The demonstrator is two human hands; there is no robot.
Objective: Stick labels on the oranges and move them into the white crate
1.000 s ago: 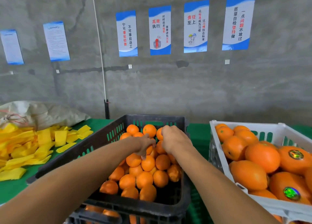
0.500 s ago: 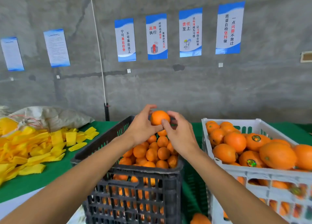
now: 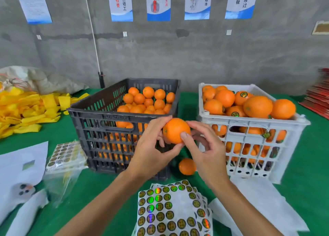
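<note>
My left hand (image 3: 151, 150) holds an unlabelled orange (image 3: 173, 129) in front of the gap between the two crates, fingers curled around its left and underside. My right hand (image 3: 204, 146) touches the same orange with thumb and forefinger on its right side. The black crate (image 3: 99, 121) at centre holds several plain oranges. The white crate (image 3: 252, 127) on the right is heaped with oranges, some bearing round labels. A sheet of round holographic labels (image 3: 169, 212) lies near the front edge, below my hands. One loose orange (image 3: 187, 166) sits on the green cloth between the crates.
A second bagged label sheet (image 3: 65, 153) lies left of the black crate. White papers (image 3: 19, 166) cover the front left and white sheets (image 3: 263, 202) the front right. Yellow foam sleeves (image 3: 26, 109) pile at the far left, with a sack behind. Red stacked items (image 3: 318, 96) sit at the right edge.
Both hands lifted an orange out of the black crate and brought it down and toward me, in front of the crates. The view tilted down, so the label sheets now show.
</note>
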